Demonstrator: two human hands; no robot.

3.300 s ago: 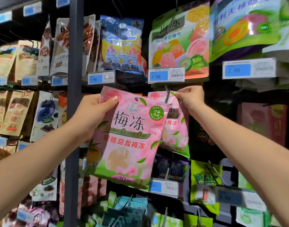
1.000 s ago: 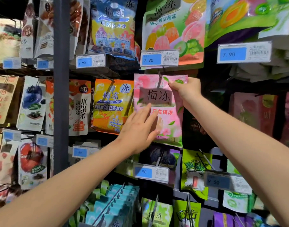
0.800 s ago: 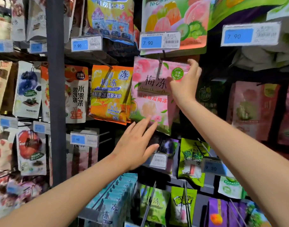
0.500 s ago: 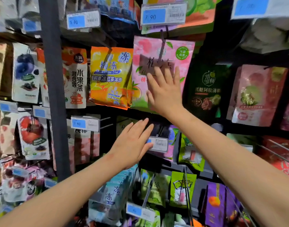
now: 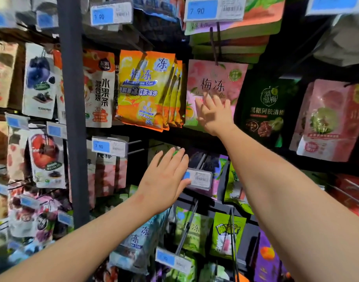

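Under the spread fingers of the right hand we see the pink pouch, which hangs flat from a thin metal peg above the fingertips. This hand is raised, with the arm stretched forward and up and the palm toward the pouch. Its fingers are straight and apart and grip nothing. The picture is blurred there, so we cannot tell if the fingertips press the film or only stand just before it. The left hand is lower, to the left of the right wrist. It is also flat and empty, with fingers straight and close together, and its thumb side is just beside a white price tag. To the left of the right hand, the edge of the pink pouch nearly meets a fanned bundle of orange pouches. To the right of it hangs a dark green pouch, near the other edge. Between the two hands, below the pouch's bottom edge, we find a dark gap with some free room. The pouches are rectangular, of glossy plastic film with soft wrinkles, and the tag is a stiff flat card.
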